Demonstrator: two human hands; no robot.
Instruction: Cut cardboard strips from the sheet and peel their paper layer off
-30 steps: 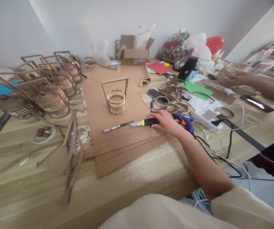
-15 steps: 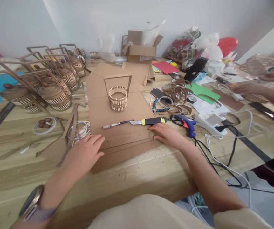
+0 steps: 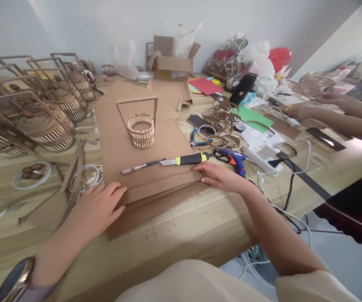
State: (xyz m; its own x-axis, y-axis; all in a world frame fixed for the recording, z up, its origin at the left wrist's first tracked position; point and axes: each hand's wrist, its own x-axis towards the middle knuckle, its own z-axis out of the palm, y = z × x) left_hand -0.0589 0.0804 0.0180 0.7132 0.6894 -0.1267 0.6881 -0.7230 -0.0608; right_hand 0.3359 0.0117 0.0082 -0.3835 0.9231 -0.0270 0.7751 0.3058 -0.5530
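A brown cardboard sheet lies before me. My left hand is at its front left corner, the front strip between fingers and thumb. At the strip's right end, my right hand holds it with bent fingers above and thumb below. Just beyond my right fingers is a black and yellow utility knife, blade pointing left. A pen lies end to end with the blade. Farther back on the sheet, a small round slatted basket stands upright with a tall thin handle.
Several lidded slatted baskets crowd the left. A white ring with brown balls sits nearer. To the right are a blue glue gun, pliers, coiled strips and cables. Another person's hands are at far right.
My view has shifted, so the objects appear farther left. The cardboard's front strip looks slightly raised between my hands. The basket, knife and pen stay in place on the sheet.
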